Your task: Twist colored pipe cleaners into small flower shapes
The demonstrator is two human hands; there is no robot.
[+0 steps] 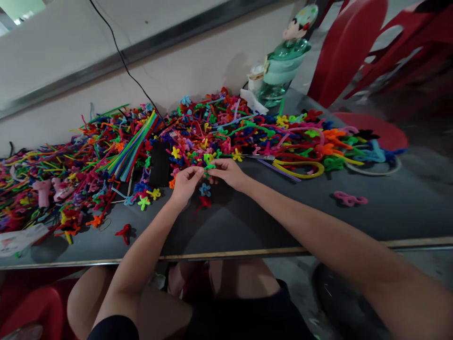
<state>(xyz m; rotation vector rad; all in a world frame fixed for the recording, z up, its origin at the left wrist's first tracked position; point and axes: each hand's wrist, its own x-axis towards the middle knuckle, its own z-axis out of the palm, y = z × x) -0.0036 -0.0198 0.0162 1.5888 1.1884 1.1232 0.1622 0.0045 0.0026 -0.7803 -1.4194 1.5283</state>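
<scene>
My left hand and my right hand meet over the dark table, both pinching a small green pipe-cleaner flower between their fingertips. Just below the hands lie a blue flower and a red one. Behind the hands spreads a big heap of coloured pipe cleaners and twisted flowers. A bundle of straight pipe cleaners lies to the left of it.
A black phone lies left of my hands, with a cable running to the wall. Yellow-handled scissors lie to the right. A green water bottle stands at the back. Red plastic chairs stand at right. A pink piece lies apart.
</scene>
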